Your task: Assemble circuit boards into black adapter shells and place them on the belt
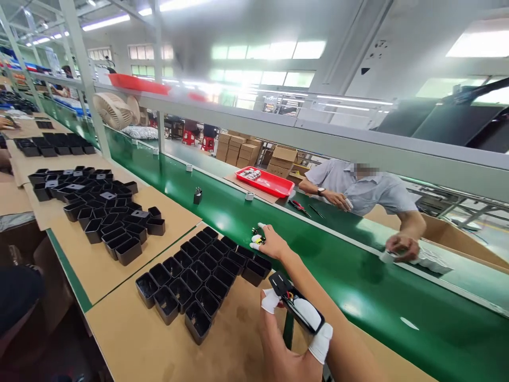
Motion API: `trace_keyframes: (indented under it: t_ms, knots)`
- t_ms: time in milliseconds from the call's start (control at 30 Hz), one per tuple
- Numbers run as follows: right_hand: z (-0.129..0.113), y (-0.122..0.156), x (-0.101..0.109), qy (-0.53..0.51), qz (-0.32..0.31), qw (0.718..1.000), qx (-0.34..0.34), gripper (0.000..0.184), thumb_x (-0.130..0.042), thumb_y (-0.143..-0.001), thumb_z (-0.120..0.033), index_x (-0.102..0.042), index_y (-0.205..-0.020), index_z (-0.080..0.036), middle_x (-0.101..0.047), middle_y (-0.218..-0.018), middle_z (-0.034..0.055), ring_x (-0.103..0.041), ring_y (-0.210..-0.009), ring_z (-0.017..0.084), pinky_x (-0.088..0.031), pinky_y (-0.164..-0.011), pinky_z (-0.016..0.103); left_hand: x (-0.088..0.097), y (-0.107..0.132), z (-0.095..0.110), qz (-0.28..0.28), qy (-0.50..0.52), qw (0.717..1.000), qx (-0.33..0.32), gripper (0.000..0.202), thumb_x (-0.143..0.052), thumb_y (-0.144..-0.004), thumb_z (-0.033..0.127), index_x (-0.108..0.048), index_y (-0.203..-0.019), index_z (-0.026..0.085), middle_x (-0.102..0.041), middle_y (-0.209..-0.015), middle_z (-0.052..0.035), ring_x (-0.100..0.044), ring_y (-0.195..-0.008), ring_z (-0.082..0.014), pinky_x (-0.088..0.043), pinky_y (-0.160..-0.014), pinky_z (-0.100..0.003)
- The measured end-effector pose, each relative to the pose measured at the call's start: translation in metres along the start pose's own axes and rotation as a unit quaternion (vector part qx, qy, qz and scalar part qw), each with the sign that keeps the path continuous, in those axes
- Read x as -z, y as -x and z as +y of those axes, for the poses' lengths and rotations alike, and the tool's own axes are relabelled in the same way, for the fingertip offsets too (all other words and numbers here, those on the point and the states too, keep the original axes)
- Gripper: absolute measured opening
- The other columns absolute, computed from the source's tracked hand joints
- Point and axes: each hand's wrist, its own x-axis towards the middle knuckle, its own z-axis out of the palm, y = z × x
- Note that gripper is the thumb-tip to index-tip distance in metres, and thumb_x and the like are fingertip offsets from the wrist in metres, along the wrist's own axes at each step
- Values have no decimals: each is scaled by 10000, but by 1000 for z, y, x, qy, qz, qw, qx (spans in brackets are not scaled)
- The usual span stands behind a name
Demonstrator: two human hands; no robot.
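In the lower middle, my left hand (288, 339) is closed around a small black plastic housing (306, 313) like the others nearby. A white rounded part shows inside it, with red and yellow wires and a flat black end piece (280, 284) tilted up at the far end. White finger cots cover some fingertips. My right hand (274, 243) reaches over the green conveyor belt, its fingertips pinched on a small circuit assembly (259, 240) with a yellow part and dark prongs or leads. My fingers partly hide it. Rows of open black housings (202, 270) stand left of my hands.
More black housings (103, 204) crowd the cardboard at left. On the green belt (226, 212) stands a small black unit (198, 195). Across it are a red tray (265, 182), pliers (299, 208) and a co-worker (360, 185) handling white parts. A fan (115, 110) hangs from the frame.
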Motion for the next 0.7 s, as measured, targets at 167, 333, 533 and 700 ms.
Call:
trace_keyframes:
  t_ms: [167, 333, 533, 700]
  knots:
    - [-3, -7, 2, -73, 7, 997, -13, 400, -773, -1102, -408, -700, -1435, -199, -741, -1419, 111, -773, -1183, 276, -685, -1006, 498, 9, -16, 9, -12, 6, 1000, -27, 917, -961, -831, 366, -453, -1580, 213, -599, -1648, -243, -552, -1578, -439, -422, -1360, -613]
    - [31, 64, 41, -124, 23, 992, -27, 378, -766, -1104, -421, -708, -1400, -194, -770, -1311, 90, -784, -1077, 244, -685, -959, 465, 16, -16, 30, -29, 45, 998, -40, 716, -896, -860, 405, -541, -1445, 193, -717, -1393, -178, -684, -1344, -368, -501, -1247, -554]
    - [54, 247, 73, -153, 50, 983, -85, 487, -861, -871, -299, -736, -1331, -198, -832, -960, 41, -756, -798, 224, -613, -794, 353, 25, -4, 41, -194, 53, 978, -46, 503, -888, -880, 365, -621, -1280, 217, -758, -1160, -74, -701, -1094, -253, -563, -1057, -427]
    - [36, 353, 66, -190, 118, 967, -125, 288, -846, -844, -361, -788, -1087, -217, -847, -1039, 70, -786, -914, 268, -642, -861, 393, 34, 13, 32, -401, 42, 915, 22, 654, -1019, -761, 442, -667, -1263, 213, -800, -1161, -76, -752, -1051, -249, -611, -971, -392]
